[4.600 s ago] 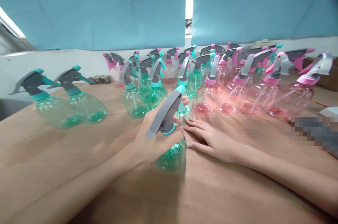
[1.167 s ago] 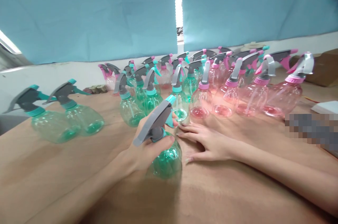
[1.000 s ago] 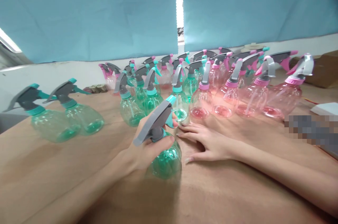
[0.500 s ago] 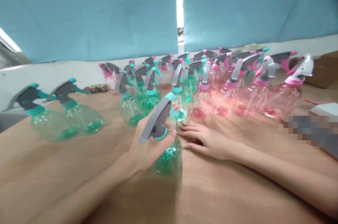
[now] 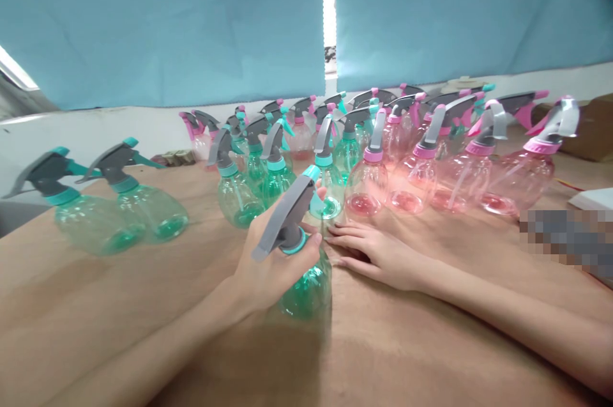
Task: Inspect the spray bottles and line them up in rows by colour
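My left hand (image 5: 271,260) is wrapped round the neck of a green spray bottle (image 5: 304,295), just under its grey and turquoise trigger head. The bottle is near the middle of the table, its head pointing away from me to the right. My right hand (image 5: 378,250) lies palm down on the tabletop (image 5: 412,356), fingers stretched toward the bottle's right side; whether the fingertips touch it I cannot tell. Just beyond both hands stands another green spray bottle (image 5: 328,170), and a pink spray bottle (image 5: 366,183) is to its right.
Several green and pink spray bottles stand in rows at the back. Two more green spray bottles (image 5: 153,209) are at the left. A cardboard box (image 5: 594,129) and a white object (image 5: 594,199) lie at the right. Blue curtains (image 5: 191,23) hang behind.
The whole view has shifted slightly, so the things at the right appear a little farther right. Both hands keep the same pose, the left one still round the spray bottle.
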`<control>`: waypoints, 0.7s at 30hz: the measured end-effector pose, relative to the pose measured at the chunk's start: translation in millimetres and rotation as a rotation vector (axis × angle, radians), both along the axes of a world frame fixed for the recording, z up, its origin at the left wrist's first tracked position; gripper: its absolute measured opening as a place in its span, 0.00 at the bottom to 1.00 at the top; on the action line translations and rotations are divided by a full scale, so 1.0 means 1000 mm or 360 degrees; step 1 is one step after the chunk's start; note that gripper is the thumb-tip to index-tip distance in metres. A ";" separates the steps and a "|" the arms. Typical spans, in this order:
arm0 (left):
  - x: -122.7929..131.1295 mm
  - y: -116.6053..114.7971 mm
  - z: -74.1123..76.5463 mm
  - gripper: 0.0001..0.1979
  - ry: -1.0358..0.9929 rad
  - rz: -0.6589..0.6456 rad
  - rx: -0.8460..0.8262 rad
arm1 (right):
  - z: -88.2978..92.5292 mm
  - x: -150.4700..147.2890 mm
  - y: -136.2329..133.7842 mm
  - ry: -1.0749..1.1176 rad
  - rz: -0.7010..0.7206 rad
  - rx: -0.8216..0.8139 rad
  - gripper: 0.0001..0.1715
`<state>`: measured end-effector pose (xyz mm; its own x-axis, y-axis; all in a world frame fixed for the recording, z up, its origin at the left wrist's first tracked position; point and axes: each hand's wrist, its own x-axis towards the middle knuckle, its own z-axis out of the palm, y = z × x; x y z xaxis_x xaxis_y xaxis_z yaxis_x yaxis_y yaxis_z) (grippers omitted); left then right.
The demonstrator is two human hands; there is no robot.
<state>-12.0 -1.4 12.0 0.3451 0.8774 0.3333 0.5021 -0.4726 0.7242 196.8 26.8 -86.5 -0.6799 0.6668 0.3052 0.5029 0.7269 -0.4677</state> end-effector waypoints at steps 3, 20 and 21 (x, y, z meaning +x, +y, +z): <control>0.001 0.000 0.002 0.23 -0.0011 -0.0026 -0.0025 | -0.001 0.000 0.001 -0.0002 0.0002 -0.0001 0.26; -0.001 0.000 -0.001 0.24 -0.0029 0.0004 -0.0055 | 0.000 0.000 0.001 0.0059 0.0011 -0.0033 0.24; 0.000 0.000 -0.001 0.23 -0.0058 0.0002 -0.0056 | 0.000 0.000 0.001 0.0064 0.0008 -0.0036 0.24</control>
<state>-12.1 -1.1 11.2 0.3319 0.8893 0.3146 0.4756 -0.4457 0.7584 196.9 27.5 -86.6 -0.6708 0.6703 0.3173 0.4799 0.7185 -0.5035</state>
